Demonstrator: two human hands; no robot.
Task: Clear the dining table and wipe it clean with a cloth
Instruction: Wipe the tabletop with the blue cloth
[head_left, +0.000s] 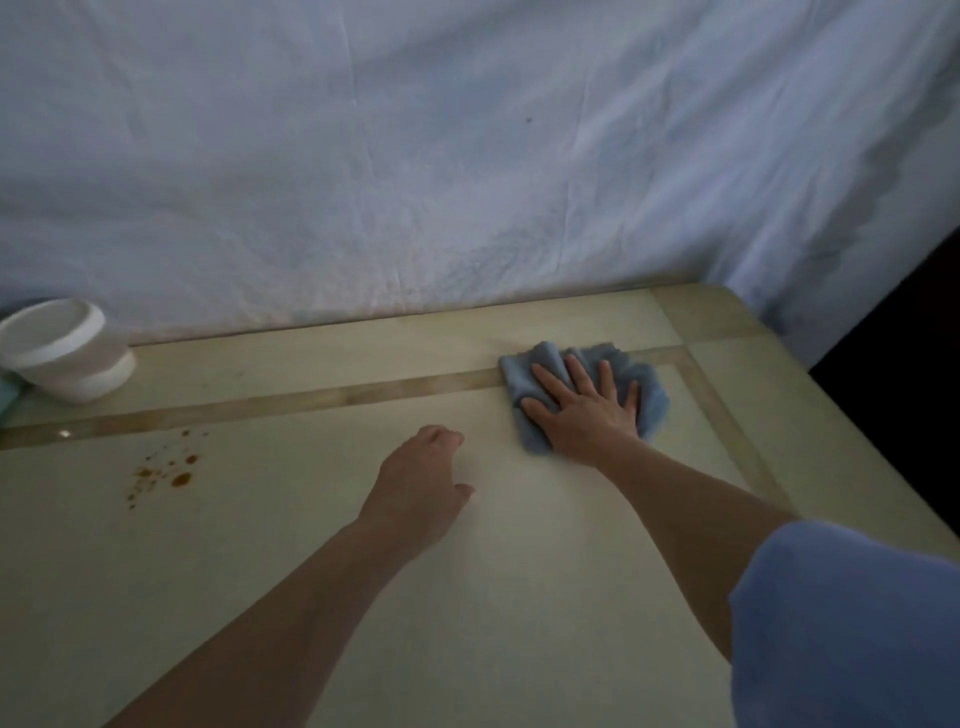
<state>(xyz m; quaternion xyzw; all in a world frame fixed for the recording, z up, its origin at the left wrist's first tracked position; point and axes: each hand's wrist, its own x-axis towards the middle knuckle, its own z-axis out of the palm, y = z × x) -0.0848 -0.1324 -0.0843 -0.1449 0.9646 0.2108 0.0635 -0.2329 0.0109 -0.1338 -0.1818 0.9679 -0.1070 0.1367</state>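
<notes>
Reaching across from the near edge, two bare forearms extend over the pale table (519, 597); a blue sleeve (852, 623) covers the right upper arm at lower right.

Left hand (423, 483): loosely curled, knuckles up, resting on or just above the table near its middle. Holds nothing. Contact with the surface cannot be confirmed.

Right hand (584, 410): palm down, fingers spread and flat, pressed onto a crumpled blue cloth (540, 369). Cloth lies on the table toward the far right corner, partly over the darker inlaid band (311, 397) that runs across the top. Cloth edges show around the fingers on all sides.

Brown spatter stain (171, 475): on the table at left, near side of the band, well apart from the cloth.

White lidded container (67, 356): tilted, at the far left edge, beyond the band.

Wrinkled white sheet (467, 156) hangs behind the table's far edge.
</notes>
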